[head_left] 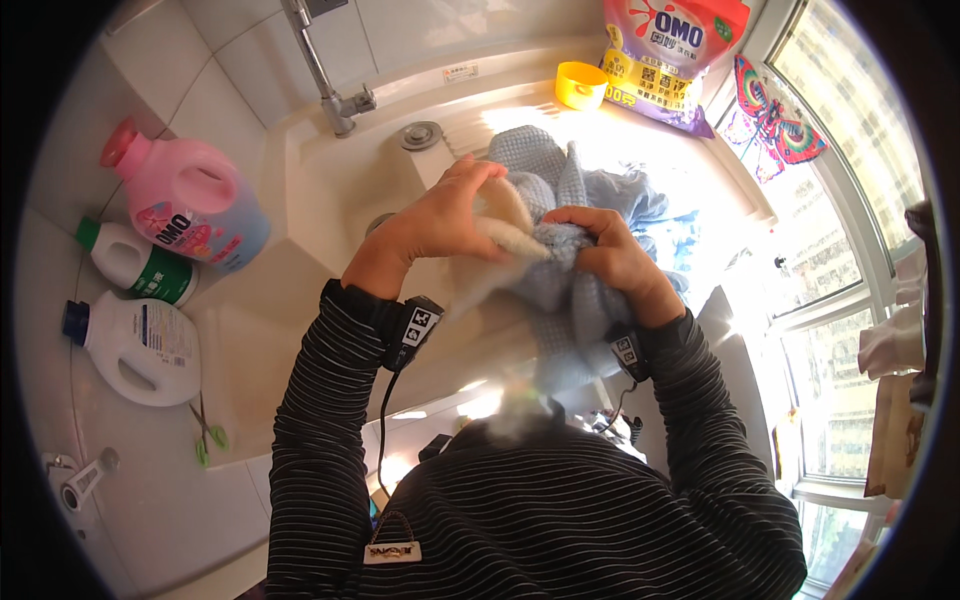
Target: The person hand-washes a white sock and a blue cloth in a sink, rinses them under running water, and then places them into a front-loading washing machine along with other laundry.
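Note:
A blue-grey waffle-knit garment (530, 155) lies bunched over the washboard side of the sink (335, 185). My right hand (615, 255) is closed on a gathered fold of it. My left hand (435, 220) curves around a cream fuzzy piece (512, 238), thumb below and fingers above. This piece bends in a loop and meets the blue knit beside my right fingers; whether the two are joined I cannot tell. Darker blue cloth (640, 205) lies behind my right hand.
A chrome faucet (345, 105) stands behind the basin. At left are a pink detergent jug (195, 190), a green-capped bottle (140, 265), a white jug (145, 350) and green-handled scissors (210, 437). A yellow cup (581, 86) and a detergent bag (665, 65) stand at the back right.

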Demonstrator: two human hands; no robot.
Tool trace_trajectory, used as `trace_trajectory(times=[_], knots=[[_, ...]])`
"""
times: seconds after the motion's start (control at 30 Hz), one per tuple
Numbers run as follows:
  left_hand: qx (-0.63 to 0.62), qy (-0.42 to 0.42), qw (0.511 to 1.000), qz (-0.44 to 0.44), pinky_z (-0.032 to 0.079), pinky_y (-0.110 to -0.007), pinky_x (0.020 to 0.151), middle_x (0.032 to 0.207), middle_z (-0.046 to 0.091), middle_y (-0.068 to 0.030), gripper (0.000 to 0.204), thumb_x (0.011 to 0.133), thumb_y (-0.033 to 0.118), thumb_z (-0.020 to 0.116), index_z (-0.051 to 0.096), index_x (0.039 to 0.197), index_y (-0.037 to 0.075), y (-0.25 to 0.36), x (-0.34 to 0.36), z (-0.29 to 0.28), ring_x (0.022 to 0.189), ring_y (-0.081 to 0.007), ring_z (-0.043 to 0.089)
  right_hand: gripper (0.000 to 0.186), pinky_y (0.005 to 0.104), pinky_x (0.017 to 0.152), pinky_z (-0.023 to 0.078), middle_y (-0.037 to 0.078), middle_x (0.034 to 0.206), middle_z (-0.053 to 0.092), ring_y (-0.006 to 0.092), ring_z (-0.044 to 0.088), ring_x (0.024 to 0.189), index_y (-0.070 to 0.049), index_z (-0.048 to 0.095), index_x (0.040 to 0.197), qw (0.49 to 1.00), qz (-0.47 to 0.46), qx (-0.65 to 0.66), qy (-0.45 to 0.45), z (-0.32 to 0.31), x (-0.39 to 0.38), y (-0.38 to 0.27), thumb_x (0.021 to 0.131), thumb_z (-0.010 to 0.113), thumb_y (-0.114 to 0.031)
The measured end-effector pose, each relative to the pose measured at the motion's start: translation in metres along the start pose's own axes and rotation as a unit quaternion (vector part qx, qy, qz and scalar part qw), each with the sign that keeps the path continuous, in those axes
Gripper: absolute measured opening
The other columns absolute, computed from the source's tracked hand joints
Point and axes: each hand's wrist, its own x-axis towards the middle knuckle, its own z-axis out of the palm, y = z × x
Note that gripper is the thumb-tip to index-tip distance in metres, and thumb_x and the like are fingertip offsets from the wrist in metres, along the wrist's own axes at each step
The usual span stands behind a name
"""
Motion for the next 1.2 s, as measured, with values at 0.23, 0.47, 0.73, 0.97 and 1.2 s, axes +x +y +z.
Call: trace_trajectory(times=[0.23, 0.47, 0.73, 0.97, 1.2], knots=[[-0.123, 0.066, 0.985, -0.097, 0.043, -0.031, 0.064, 0.083, 0.058, -0.0128, 0.026, 0.061, 0.014, 0.068, 0.056, 0.078, -0.001, -0.003, -0.004, 0.005, 0.076, -0.0196, 0.056, 0.053, 0.0336, 0.085, 0.042, 0.012, 0.095, 0.060, 0.0253, 0.057, 0.090, 0.003, 0.051, 0.112, 0.958, -0.040, -0.254, 0.125, 0.013, 0.004, -0.012, 0.060, 0.055, -0.003], [-0.218, 0.273, 0.935, -0.055, 0.043, -0.025, 0.058, 0.071, 0.058, -0.0074, 0.020, 0.067, -0.001, 0.050, 0.058, 0.085, -0.002, 0.010, -0.018, 0.033, 0.065, -0.0111, 0.052, 0.049, 0.0452, 0.088, 0.035, 0.017, 0.092, 0.058, 0.0343, 0.055, 0.089, -0.002, 0.049, 0.110, 0.852, -0.138, -0.417, 0.286, 0.059, 0.010, 0.010, 0.062, 0.057, -0.007], [-0.372, 0.274, 0.862, -0.210, 0.044, -0.023, 0.060, 0.082, 0.058, -0.0067, 0.029, 0.071, -0.004, 0.039, 0.058, 0.092, -0.001, 0.003, -0.016, 0.043, 0.069, -0.0127, 0.051, 0.040, 0.0395, 0.069, 0.041, 0.015, 0.080, 0.056, 0.0343, 0.053, 0.075, -0.006, 0.051, 0.103, 0.950, -0.087, -0.115, 0.276, 0.063, 0.037, 0.023, 0.063, 0.050, -0.005], [-0.571, 0.315, 0.738, -0.175, 0.042, -0.025, 0.058, 0.073, 0.054, -0.0043, 0.013, 0.080, 0.013, 0.050, 0.056, 0.084, 0.002, -0.017, -0.005, 0.051, 0.066, -0.0134, 0.051, 0.018, 0.0362, 0.058, 0.036, 0.006, 0.070, 0.051, 0.0252, 0.050, 0.062, -0.008, 0.054, 0.085, 0.830, -0.222, -0.340, 0.382, 0.095, 0.052, 0.024, 0.071, 0.061, -0.018], [-0.539, 0.363, 0.733, -0.202, 0.037, -0.024, 0.051, 0.068, 0.050, 0.0012, 0.022, 0.084, 0.020, 0.058, 0.052, 0.069, 0.005, -0.011, 0.000, 0.058, 0.059, -0.0075, 0.044, 0.017, 0.0390, 0.046, 0.040, 0.009, 0.057, 0.049, 0.0276, 0.051, 0.050, -0.009, 0.046, 0.063, 0.842, -0.234, -0.367, 0.319, 0.090, 0.071, 0.022, 0.074, 0.057, -0.016]])
